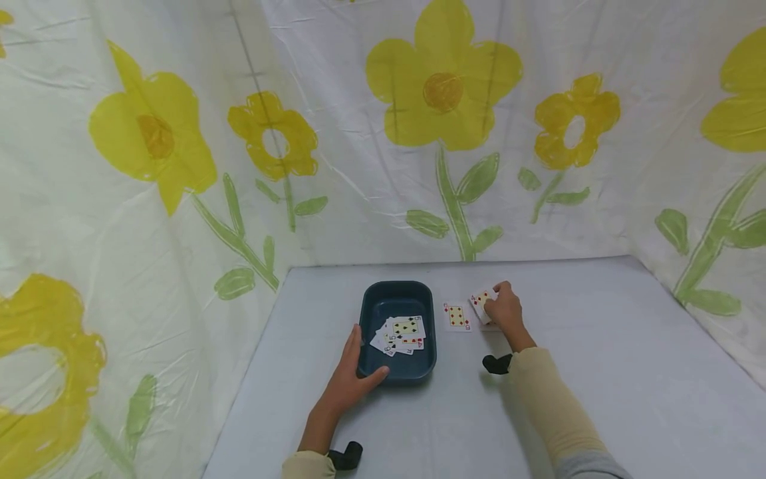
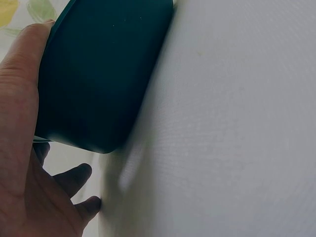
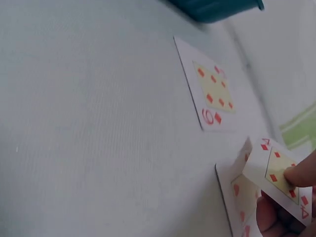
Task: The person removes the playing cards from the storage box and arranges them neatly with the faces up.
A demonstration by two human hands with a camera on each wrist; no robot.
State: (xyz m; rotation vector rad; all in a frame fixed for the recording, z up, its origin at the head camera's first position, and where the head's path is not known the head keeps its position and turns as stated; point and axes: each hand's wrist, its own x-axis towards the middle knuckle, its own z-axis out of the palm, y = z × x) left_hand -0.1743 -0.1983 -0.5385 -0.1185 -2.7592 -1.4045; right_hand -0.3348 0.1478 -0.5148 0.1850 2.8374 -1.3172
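Note:
In the head view my left hand (image 1: pixel 350 376) spreads round the near left corner of a dark teal plastic tray (image 1: pixel 431 359). Its thumb lies along the near rim, the fingers by the left side; the left wrist view shows the thumb against the tray's wall (image 2: pixel 103 74). Inside the tray is a loose pile of playing cards (image 1: pixel 407 327), a spade card on top. My right hand (image 1: pixel 505 311) pinches a four of diamonds (image 3: pixel 264 165), tilted above a red-pipped card (image 3: pixel 242 197) on the table. Between tray and right hand, a six of diamonds (image 1: pixel 457 317) lies face up.
A white-covered table (image 1: pixel 616 346) carries everything. Behind and at the sides hangs a white curtain (image 1: pixel 347 199) printed with yellow flowers, meeting the table's back edge. A black strap mount (image 1: pixel 497 364) sits on the right wrist, another (image 1: pixel 347 456) on the left.

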